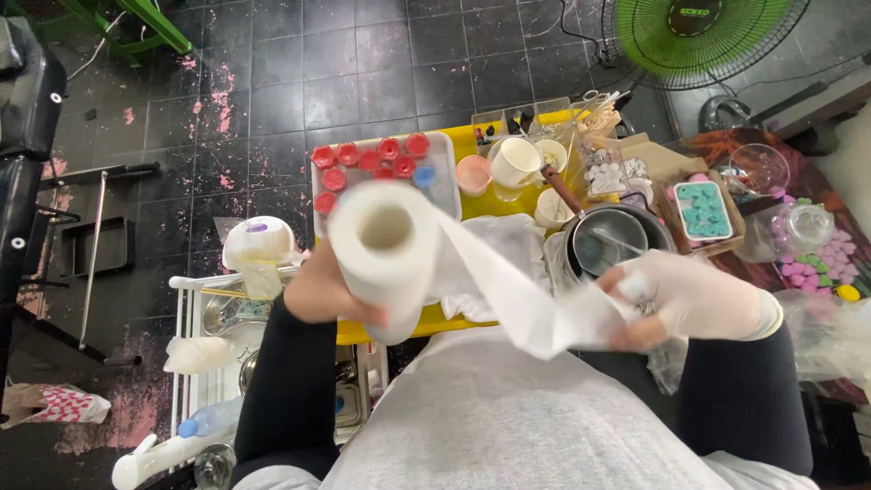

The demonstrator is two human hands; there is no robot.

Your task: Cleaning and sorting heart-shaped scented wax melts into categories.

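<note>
the person sits over a yellow tray (472, 145) and holds a roll of paper towel (386, 249) up in front of the body. the left hand (318, 290), bare, is closed around the lower side of the roll, fingers wrapped on it, so the roll points its hollow core toward the camera. the right hand (694, 295) wears a pale glove and is pinched shut on the free end of the sheet (526, 299), which stretches from the roll across to that hand, above the lap covered by a grey cloth (508, 417).

to do this pulling well, i think the left hand should keep the roll firm so it does not spin too freely, and the right should draw the sheet straight and level, not twisted. a short sharp pull at the perforation line tears cleaner than a slow one, in my judgement.

some care is needed because things are near below: a small dark pot (617, 238) with a stick in it is just under the sheet, and a white cup (515, 161) and a box of red-capped jars (376, 163) stand on the tray. if the sheet drops low it may dip into the pot or knock a cup.
</note>
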